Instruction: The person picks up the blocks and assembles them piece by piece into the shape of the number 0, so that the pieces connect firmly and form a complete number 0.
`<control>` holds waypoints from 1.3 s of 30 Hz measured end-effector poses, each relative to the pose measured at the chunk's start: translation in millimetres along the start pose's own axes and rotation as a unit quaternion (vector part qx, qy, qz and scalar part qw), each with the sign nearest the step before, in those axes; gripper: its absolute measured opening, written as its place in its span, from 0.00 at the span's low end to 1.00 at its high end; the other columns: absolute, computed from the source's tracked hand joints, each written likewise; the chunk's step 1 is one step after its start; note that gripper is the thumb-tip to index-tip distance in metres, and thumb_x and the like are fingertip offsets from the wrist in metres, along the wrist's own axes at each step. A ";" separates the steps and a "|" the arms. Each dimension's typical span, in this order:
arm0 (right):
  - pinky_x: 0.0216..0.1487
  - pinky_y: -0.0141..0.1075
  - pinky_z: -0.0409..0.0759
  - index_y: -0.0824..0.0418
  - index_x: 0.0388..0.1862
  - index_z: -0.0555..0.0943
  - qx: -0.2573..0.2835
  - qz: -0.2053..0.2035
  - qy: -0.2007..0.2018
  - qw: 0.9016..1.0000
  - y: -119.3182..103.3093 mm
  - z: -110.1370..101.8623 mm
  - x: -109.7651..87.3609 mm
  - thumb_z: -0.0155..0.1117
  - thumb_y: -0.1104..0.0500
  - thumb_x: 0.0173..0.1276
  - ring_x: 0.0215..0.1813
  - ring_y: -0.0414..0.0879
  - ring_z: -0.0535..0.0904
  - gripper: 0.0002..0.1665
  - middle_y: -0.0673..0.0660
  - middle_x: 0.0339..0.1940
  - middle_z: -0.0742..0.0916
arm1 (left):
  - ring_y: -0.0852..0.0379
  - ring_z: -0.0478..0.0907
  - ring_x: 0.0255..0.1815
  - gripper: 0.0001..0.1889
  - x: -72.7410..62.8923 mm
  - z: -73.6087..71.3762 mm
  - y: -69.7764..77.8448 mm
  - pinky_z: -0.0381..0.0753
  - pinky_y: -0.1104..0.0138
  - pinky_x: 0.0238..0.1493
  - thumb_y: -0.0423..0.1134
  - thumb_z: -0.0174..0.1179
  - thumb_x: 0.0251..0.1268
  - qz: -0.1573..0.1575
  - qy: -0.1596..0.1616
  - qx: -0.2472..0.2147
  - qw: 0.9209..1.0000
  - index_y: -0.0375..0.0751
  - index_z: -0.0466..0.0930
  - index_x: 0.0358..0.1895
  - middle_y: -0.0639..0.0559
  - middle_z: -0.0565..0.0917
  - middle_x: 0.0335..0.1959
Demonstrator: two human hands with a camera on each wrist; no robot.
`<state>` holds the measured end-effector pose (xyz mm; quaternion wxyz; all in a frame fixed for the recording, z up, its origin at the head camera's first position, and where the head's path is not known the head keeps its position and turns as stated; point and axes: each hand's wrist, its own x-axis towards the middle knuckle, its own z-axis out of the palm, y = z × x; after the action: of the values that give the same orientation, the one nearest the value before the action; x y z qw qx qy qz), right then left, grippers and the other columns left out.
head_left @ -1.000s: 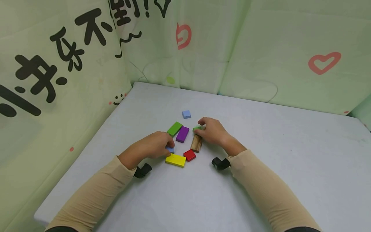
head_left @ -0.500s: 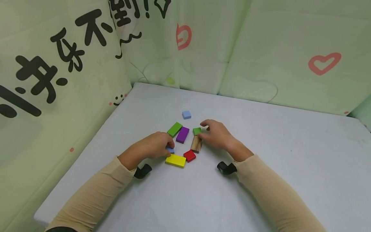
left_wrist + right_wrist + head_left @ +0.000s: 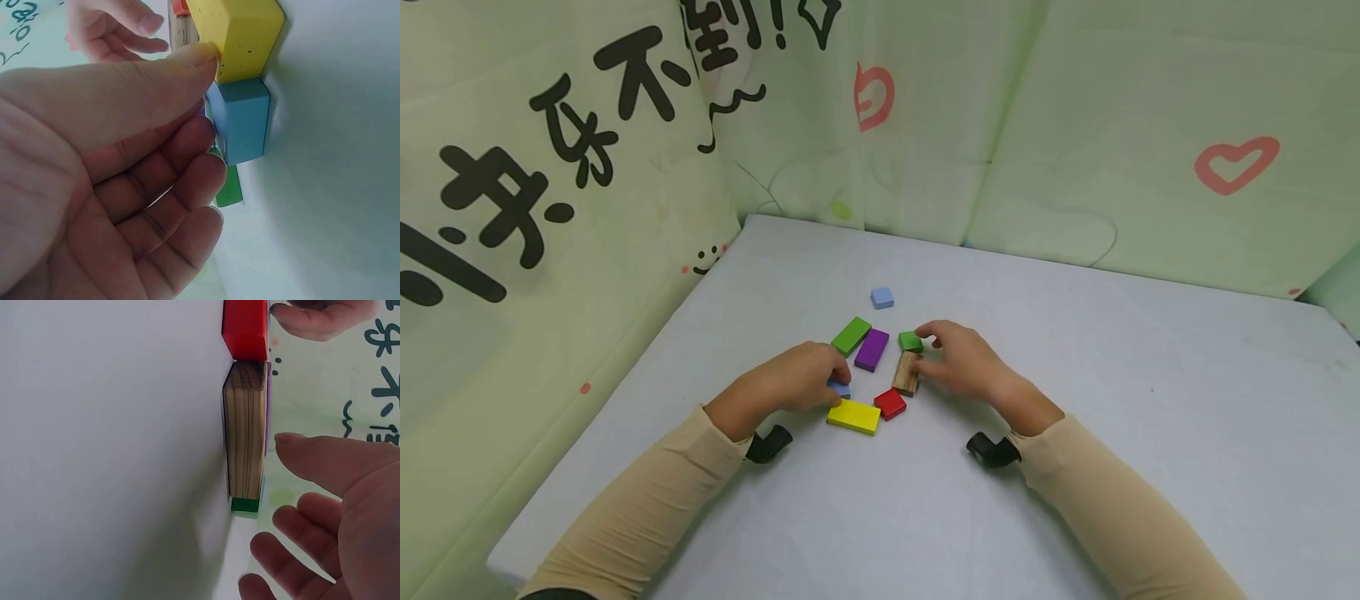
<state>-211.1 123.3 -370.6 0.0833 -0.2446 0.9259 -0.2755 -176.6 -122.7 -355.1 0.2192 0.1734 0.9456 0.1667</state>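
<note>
In the head view, my left hand (image 3: 793,377) is over a light blue block (image 3: 841,390), its thumb and forefinger at opposite ends. The left wrist view shows the thumb tip where this blue block (image 3: 242,119) meets the yellow block (image 3: 240,37). My right hand (image 3: 967,360) hovers with fingers parted beside a striped wooden block (image 3: 906,373) and a small green block (image 3: 911,341). In the right wrist view, nothing is between its thumb and fingers, and the wooden block (image 3: 245,434) stands between the red block (image 3: 245,328) and the green one.
A purple block (image 3: 872,350) and a longer green block (image 3: 852,336) lie side by side beyond the left hand. Farther back sits another light blue block (image 3: 882,297). The white table (image 3: 1120,375) meets pale green printed curtains (image 3: 1120,108) at its back and left.
My right hand has let go of the small green block and drawn back toward me, coming alongside the wooden block. My left hand stays in place.
</note>
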 end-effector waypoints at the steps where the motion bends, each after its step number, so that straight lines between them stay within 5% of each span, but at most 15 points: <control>1: 0.59 0.51 0.77 0.68 0.65 0.74 -0.001 -0.002 0.000 1.000 -0.1 0.8 -0.6 0.68 0.56 0.70 0.59 0.58 0.77 0.30 0.63 0.62 0.80 | 0.53 0.76 0.46 0.14 -0.3 -0.1 0.1 0.80 0.61 0.55 0.34 0.69 0.63 0.000 0.000 0.000 1.000 0.39 0.85 0.52 0.51 0.83 0.45; 15: 0.58 0.49 0.77 0.68 0.65 0.75 -0.015 -0.017 -0.014 1.000 -1.7 7.5 -4.8 0.69 0.56 0.68 0.57 0.57 0.78 0.30 0.62 0.61 0.81 | 0.52 0.76 0.46 0.14 -2.0 0.2 0.3 0.80 0.61 0.56 0.34 0.69 0.64 0.006 0.000 -0.001 1.000 0.38 0.85 0.52 0.51 0.83 0.45; 39: 0.58 0.49 0.78 0.66 0.67 0.73 -0.005 0.020 -0.031 0.999 -6.2 5.4 -3.9 0.68 0.55 0.69 0.57 0.57 0.77 0.31 0.62 0.62 0.80 | 0.53 0.76 0.47 0.14 -1.0 -2.3 0.1 0.79 0.61 0.57 0.34 0.69 0.64 0.007 -0.007 -0.003 1.000 0.39 0.85 0.52 0.51 0.83 0.46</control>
<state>-203.6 118.2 -371.6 0.1160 -0.2349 0.9290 -0.2616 -176.8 -123.6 -352.8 0.2254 0.1806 0.9422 0.1701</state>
